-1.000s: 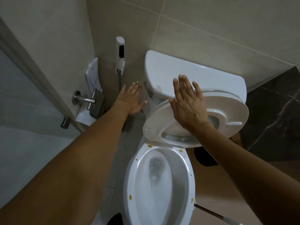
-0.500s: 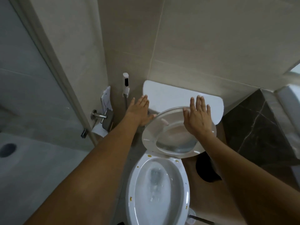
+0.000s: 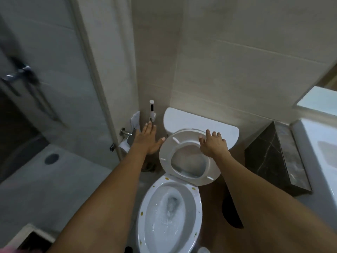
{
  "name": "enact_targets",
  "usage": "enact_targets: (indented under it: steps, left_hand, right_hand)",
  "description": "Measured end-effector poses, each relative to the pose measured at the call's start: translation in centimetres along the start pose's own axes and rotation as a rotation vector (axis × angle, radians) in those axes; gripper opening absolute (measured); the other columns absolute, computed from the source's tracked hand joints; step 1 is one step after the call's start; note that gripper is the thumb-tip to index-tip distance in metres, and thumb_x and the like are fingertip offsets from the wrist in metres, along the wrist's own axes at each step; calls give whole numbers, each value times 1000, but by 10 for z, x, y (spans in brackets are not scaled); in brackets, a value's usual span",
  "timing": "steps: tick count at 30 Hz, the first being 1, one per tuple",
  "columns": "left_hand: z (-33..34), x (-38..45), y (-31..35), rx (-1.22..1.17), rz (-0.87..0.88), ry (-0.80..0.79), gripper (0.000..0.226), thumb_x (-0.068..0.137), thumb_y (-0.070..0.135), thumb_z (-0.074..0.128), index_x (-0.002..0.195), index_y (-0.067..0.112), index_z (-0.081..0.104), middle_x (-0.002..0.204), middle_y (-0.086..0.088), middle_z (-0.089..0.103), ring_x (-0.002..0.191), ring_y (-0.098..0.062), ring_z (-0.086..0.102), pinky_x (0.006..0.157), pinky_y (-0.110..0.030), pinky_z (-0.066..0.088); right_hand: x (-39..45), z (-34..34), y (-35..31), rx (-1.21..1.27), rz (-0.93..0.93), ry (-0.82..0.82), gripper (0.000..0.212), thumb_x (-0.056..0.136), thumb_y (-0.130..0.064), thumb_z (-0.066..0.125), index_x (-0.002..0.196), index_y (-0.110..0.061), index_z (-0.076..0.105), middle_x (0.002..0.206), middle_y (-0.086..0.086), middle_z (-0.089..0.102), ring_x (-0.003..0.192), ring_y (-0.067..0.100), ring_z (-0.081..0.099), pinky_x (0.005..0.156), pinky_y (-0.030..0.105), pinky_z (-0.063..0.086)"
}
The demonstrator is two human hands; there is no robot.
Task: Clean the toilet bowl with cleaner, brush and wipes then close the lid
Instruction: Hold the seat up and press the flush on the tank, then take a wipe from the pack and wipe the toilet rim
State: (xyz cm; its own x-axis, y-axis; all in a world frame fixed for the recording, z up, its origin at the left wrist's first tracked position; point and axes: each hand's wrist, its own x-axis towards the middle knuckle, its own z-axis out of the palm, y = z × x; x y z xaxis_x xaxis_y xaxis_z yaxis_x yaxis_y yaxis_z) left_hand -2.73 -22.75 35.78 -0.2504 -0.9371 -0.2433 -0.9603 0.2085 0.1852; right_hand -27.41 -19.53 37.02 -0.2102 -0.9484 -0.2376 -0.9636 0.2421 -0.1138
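Note:
A white toilet bowl (image 3: 197, 207) stands below me with swirling water inside and several yellow-brown spots on its rim. The white seat (image 3: 165, 152) is raised up against the cistern (image 3: 184, 119). My right hand (image 3: 212, 144) rests on the upper part of the raised seat, fingers bent over its top edge. My left hand (image 3: 148, 138) is spread flat just left of the seat, its thumb close to the seat's edge. No cleaner bottle or wipes show.
A bidet sprayer (image 3: 151, 110) hangs on the wall left of the cistern, above a toilet-roll holder (image 3: 126, 136). A glass shower partition (image 3: 45, 88) stands on the left. A dark marble ledge (image 3: 273, 157) and white basin (image 3: 321, 143) are on the right.
My head has pulled back and up, so the toilet looks smaller. My right hand's fingers have bent over the seat's top edge. The water in the bowl keeps churning.

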Motion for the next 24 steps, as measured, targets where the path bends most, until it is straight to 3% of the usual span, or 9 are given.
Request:
enact_targets:
  steps: [11, 20, 24]
  left_hand:
    - [-19, -126, -43, -81, -274, 58, 77, 97, 58, 25, 152, 12, -3, 159, -6, -12, 146, -19, -9, 116, -48, -3]
    - [-10, -269, -121, -161, -499, 92, 77, 97, 58, 21, 152, 11, -5, 158, -7, -16, 146, -20, -12, 117, -46, -4]
    - [1, -345, -161, -151, -582, 149, 76, 98, 57, 22, 152, 12, -4, 159, -6, -15, 146, -19, -11, 116, -46, -6]
  right_hand:
    - [-56, -9, -77, -81, -285, 58, 60, 102, -43, 25, 152, -10, 15, 157, 17, 18, 146, 33, 13, 115, 47, 19]
    - [-143, 15, -194, -59, -530, 6, 61, 102, -44, 23, 153, -11, 17, 158, 15, 16, 147, 30, 10, 116, 48, 14]
    - [-204, 41, -252, -79, -657, 26, 58, 101, -43, 29, 148, -9, 27, 154, 16, 25, 144, 30, 17, 114, 47, 21]
